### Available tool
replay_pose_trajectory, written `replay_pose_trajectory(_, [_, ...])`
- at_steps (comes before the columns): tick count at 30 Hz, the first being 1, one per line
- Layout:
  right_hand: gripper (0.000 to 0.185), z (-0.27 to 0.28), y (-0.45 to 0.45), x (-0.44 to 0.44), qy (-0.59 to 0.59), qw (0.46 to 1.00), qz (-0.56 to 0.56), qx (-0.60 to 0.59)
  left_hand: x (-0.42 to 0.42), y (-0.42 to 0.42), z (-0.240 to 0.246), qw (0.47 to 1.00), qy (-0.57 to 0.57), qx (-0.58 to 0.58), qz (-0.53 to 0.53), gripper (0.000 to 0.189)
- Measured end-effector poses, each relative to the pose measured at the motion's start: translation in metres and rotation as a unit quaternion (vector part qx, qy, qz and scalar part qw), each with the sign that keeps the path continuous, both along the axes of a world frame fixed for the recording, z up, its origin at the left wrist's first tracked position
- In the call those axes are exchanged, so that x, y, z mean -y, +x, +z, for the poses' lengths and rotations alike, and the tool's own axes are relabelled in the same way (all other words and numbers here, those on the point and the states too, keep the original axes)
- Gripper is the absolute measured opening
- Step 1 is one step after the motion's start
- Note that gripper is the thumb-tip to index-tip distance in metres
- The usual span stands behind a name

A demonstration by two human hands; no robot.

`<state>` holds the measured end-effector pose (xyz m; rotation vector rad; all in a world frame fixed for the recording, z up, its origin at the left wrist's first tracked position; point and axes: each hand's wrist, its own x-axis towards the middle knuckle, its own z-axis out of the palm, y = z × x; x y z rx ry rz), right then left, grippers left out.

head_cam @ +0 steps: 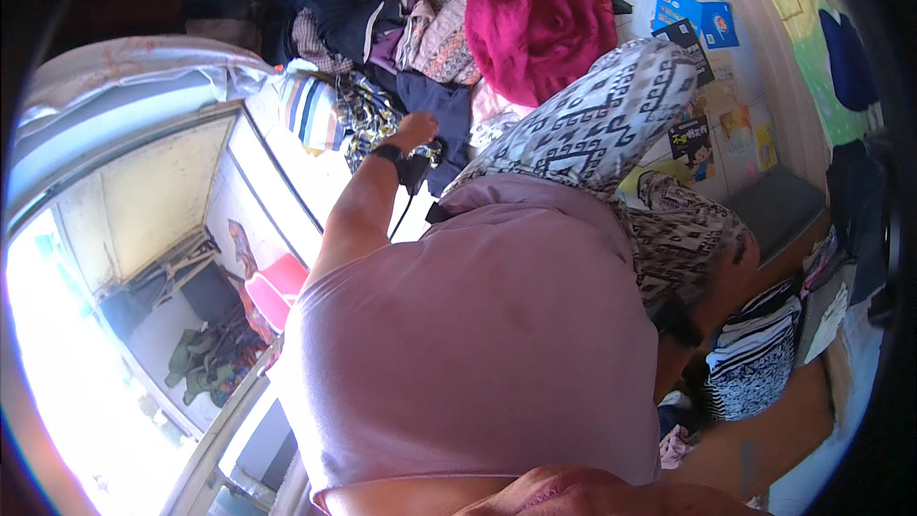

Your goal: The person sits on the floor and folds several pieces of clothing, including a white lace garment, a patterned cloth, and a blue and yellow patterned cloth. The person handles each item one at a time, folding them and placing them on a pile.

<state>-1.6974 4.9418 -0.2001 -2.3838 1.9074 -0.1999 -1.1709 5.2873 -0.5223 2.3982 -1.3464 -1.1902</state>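
My left hand (419, 129), with a black band and cabled device on its wrist, is over dark folded cloth (448, 122) and a black, yellow and white patterned cloth (372, 115). Its fingers look curled; whether they grip cloth is unclear. My right hand (745, 252) is dim and blurred beside my patterned trousers (666, 251), its fingers not distinct. A striped cloth (311, 111) is left of my left hand. Beyond are a crimson garment (541, 21), an orange-patterned cloth (440, 50) and dark garments (322, 0).
Picture books (691, 147) and booklets lie on the tiled floor at right, near a grey cushioned block (777, 211). Folded striped and speckled clothes (752, 358) are stacked at lower right. At left are a sliding door frame (279, 165) and a pink plastic chair (276, 290).
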Motion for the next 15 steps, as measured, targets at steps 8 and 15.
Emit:
replay_pose_trajectory(8, [0.033,-0.005,0.020,-0.005,-0.001,0.981,0.126,-0.150,-0.025,0.053,-0.023,0.926,0.186,0.217,-0.245,0.024])
replay_pose_trajectory(15, [0.036,-0.028,-0.021,0.004,-0.035,0.963,0.243,-0.113,-0.083,0.096,-0.062,0.869,0.115,0.087,0.474,0.082])
